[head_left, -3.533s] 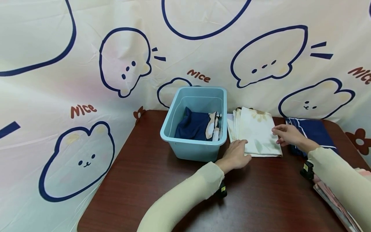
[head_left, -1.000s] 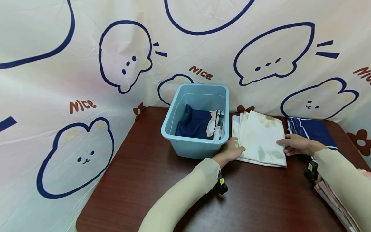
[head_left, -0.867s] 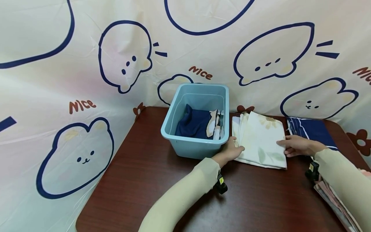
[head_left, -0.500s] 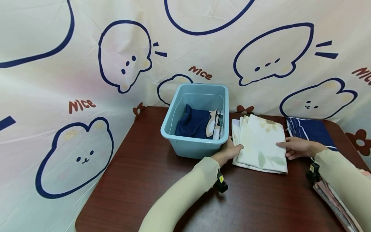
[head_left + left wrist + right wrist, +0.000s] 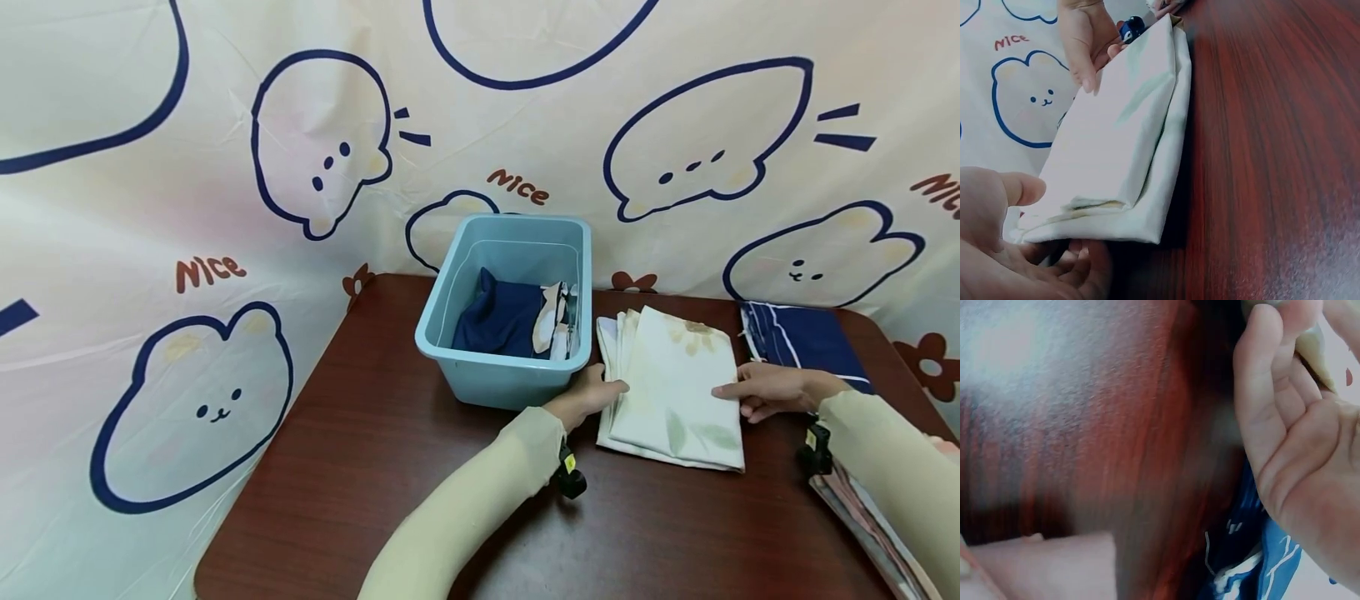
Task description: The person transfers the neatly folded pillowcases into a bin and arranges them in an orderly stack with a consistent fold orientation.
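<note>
A folded white cloth (image 5: 678,383) with a pale flower and leaf print lies between my two hands, right of the blue bin. My left hand (image 5: 588,393) grips its left side, thumb on top and fingers underneath, as the left wrist view shows. On the right side, my right hand (image 5: 776,388) pinches the cloth's edge with the thumb on top; its fingers are partly hidden under the cloth. In the left wrist view the folded layers of the cloth (image 5: 1110,137) face me and its near end is raised above the table.
The light blue bin (image 5: 495,383) holds a navy cloth (image 5: 498,321) and patterned pieces (image 5: 551,321). A folded navy cloth (image 5: 821,337) with white lines lies back right. Pinkish folded fabric (image 5: 862,517) sits beneath the right forearm on the brown table (image 5: 337,467).
Both hands, first apart from the cloth's sides or just at them, have taken hold of it. The white cloth has moved toward me, away from the back wall. The bin has stayed put.
</note>
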The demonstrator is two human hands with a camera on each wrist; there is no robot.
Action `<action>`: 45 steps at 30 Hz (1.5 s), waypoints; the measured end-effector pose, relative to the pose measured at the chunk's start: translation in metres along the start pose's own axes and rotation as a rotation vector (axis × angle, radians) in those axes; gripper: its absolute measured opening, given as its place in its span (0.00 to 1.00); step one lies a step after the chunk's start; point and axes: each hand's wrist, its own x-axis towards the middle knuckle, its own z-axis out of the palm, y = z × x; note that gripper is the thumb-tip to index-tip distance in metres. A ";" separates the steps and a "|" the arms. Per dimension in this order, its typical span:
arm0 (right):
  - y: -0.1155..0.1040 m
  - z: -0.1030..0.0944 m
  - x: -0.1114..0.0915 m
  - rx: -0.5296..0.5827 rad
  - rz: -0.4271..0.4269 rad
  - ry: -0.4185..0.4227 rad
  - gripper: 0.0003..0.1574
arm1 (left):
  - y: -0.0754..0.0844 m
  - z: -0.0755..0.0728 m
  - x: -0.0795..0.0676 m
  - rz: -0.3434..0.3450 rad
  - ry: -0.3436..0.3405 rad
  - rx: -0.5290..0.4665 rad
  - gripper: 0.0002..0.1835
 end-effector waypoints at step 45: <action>0.044 0.009 0.014 0.215 -0.091 0.117 0.14 | -0.015 0.011 0.005 0.039 0.058 0.037 0.16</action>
